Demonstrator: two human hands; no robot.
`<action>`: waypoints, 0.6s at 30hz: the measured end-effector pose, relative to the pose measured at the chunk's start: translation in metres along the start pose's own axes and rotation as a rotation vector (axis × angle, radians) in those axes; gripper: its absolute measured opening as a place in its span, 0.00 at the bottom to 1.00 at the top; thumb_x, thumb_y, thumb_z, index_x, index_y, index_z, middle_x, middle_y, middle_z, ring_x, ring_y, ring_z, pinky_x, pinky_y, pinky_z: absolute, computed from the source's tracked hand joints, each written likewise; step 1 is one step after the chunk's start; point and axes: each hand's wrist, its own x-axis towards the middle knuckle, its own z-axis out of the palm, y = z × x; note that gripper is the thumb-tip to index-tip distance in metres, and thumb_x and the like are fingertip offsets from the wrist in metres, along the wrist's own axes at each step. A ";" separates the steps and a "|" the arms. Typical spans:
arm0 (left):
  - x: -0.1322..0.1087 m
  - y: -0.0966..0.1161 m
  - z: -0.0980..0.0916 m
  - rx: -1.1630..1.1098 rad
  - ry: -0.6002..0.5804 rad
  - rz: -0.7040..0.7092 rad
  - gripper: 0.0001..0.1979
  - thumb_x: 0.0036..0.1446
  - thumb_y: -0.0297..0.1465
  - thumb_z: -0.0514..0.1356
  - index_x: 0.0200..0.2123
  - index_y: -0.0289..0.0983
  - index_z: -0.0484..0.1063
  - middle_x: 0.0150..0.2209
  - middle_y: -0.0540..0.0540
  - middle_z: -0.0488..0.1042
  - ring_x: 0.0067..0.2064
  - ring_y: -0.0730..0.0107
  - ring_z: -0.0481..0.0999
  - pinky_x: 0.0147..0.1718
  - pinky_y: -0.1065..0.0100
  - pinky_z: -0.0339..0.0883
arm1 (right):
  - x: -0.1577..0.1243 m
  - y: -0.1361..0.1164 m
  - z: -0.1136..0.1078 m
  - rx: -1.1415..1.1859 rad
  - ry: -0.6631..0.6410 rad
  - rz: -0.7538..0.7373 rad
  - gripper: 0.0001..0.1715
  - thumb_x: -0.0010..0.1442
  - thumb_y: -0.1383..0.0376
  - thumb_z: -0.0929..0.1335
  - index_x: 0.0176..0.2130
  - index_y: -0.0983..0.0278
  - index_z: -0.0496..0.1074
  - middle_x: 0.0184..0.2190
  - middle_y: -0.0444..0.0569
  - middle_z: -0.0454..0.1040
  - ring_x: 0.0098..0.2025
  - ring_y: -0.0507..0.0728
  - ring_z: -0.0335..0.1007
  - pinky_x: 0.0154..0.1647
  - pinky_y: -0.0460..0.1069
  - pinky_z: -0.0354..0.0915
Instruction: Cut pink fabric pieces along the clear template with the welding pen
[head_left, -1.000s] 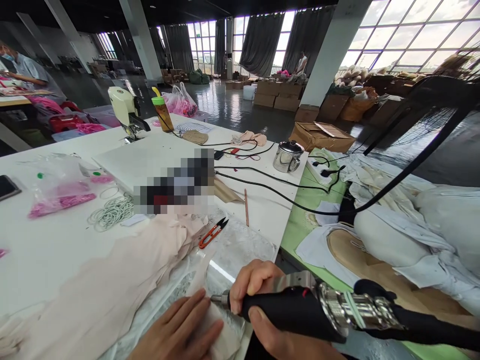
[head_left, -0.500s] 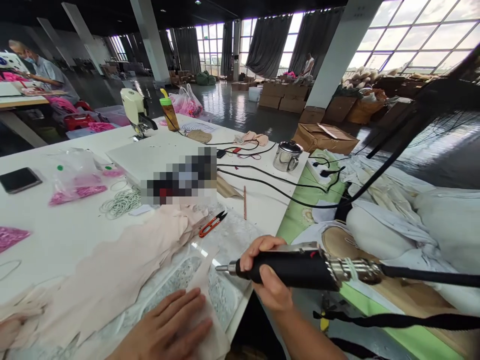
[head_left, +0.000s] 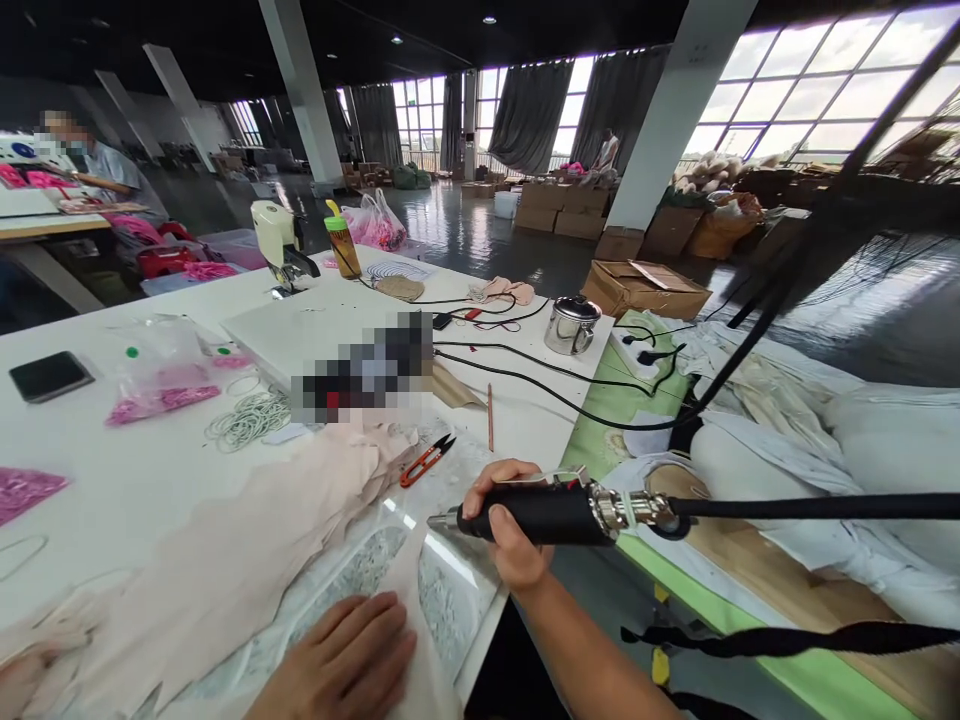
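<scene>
My right hand (head_left: 510,525) is wrapped round a black cylindrical tool (head_left: 551,512) with a metal tip pointing left and a cable leaving its right end. The tip hangs over a narrow pale fabric strip (head_left: 409,570) near the table's front edge. My left hand (head_left: 349,655) lies flat on this strip, fingers spread a little. Under the strip is a clear sheet with a grey patterned surface (head_left: 450,600). A long stack of pale pink fabric pieces (head_left: 225,540) reaches across to the left. Orange thread snips (head_left: 427,461) lie behind the tool's tip.
Black cables (head_left: 525,352) cross the table beside a metal mug (head_left: 572,325). A pencil (head_left: 490,418), rubber bands (head_left: 247,420), a phone (head_left: 51,377) and a pink-filled bag (head_left: 165,375) lie around. White stuffed fabric (head_left: 885,440) is at right. A person (head_left: 112,170) sits far left.
The tool in my right hand has shifted slightly left and up, its body now less far to the right. My left hand has moved a little right and down, fingers closer together.
</scene>
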 end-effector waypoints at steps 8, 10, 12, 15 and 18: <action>0.011 -0.003 -0.006 -0.119 0.009 -0.011 0.12 0.68 0.24 0.56 0.50 0.41 0.74 0.48 0.44 0.81 0.55 0.60 0.78 0.59 0.58 0.70 | 0.003 0.002 0.000 -0.037 -0.005 0.003 0.13 0.59 0.56 0.72 0.40 0.57 0.67 0.33 0.41 0.72 0.25 0.51 0.71 0.28 0.51 0.70; 0.022 -0.003 -0.013 -0.176 0.012 -0.054 0.11 0.71 0.26 0.53 0.49 0.40 0.73 0.47 0.43 0.80 0.53 0.62 0.78 0.55 0.61 0.72 | 0.003 0.003 0.000 -0.033 -0.004 -0.003 0.13 0.60 0.56 0.72 0.41 0.57 0.67 0.33 0.41 0.72 0.25 0.51 0.71 0.28 0.51 0.70; 0.033 -0.004 -0.019 -0.174 0.013 -0.131 0.10 0.73 0.28 0.51 0.45 0.40 0.72 0.45 0.44 0.78 0.49 0.64 0.78 0.49 0.64 0.73 | 0.002 0.004 -0.001 -0.031 -0.001 0.000 0.13 0.60 0.56 0.72 0.41 0.57 0.67 0.33 0.41 0.72 0.25 0.51 0.71 0.28 0.51 0.70; 0.045 -0.007 -0.018 -0.106 0.018 -0.230 0.09 0.73 0.33 0.53 0.40 0.40 0.70 0.45 0.44 0.75 0.44 0.63 0.76 0.44 0.62 0.71 | 0.002 0.005 -0.002 -0.033 0.003 0.009 0.13 0.59 0.57 0.72 0.41 0.56 0.67 0.33 0.41 0.72 0.26 0.51 0.71 0.28 0.51 0.71; 0.047 -0.010 -0.011 -0.060 0.013 -0.244 0.10 0.72 0.38 0.54 0.41 0.39 0.68 0.48 0.41 0.74 0.48 0.58 0.75 0.46 0.57 0.69 | 0.003 0.007 -0.003 -0.030 0.000 0.010 0.14 0.59 0.56 0.72 0.41 0.56 0.66 0.33 0.40 0.72 0.24 0.51 0.71 0.28 0.50 0.70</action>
